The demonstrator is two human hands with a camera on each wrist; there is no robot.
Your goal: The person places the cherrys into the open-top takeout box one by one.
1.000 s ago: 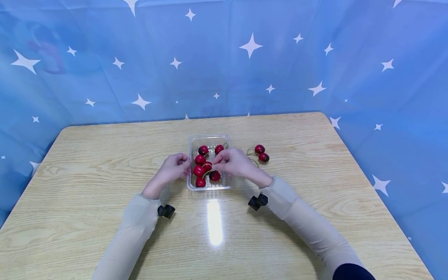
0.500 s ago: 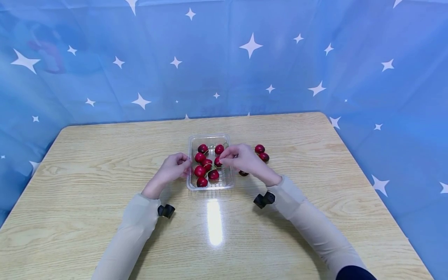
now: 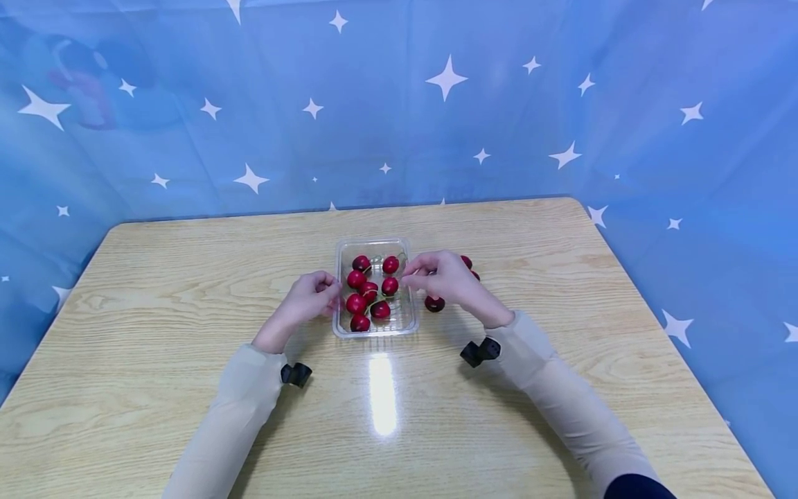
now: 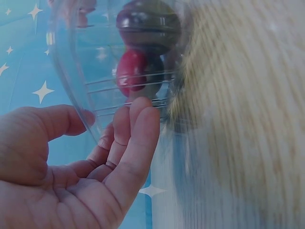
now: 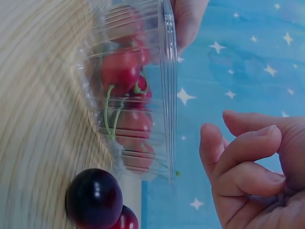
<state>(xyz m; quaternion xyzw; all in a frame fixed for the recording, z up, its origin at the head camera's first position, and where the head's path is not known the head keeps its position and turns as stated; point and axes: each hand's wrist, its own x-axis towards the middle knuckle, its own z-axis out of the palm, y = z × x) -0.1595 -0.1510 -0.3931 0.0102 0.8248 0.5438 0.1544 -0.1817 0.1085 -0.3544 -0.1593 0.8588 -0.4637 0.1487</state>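
Note:
A clear plastic container [image 3: 374, 335] stands on the table with several red cherries [image 3: 356, 303] inside, some with green stems. At its left side my left hand [image 3: 308, 299] holds the wall; in the left wrist view the thumb is at the rim and the fingers [image 4: 143, 133] lie along the outer side. My right hand [image 3: 447, 283] hovers just past the right rim, fingers loosely bent, nothing between them in the right wrist view. Beneath and beyond it, a dark cherry [image 3: 434, 303] lies on the table, and two others [image 3: 466, 261] are partly hidden by the hand.
The wooden table [image 3: 187, 312] reaches back to a blue curtain [image 3: 374, 104] printed with white stars. A black wrist camera [image 3: 481, 352] sits below the right cuff, another camera [image 3: 296, 375] below the left.
My right hand has moved right, from over the container to beyond its right rim. A cherry that was by its fingers now lies inside. The left hand has stayed put.

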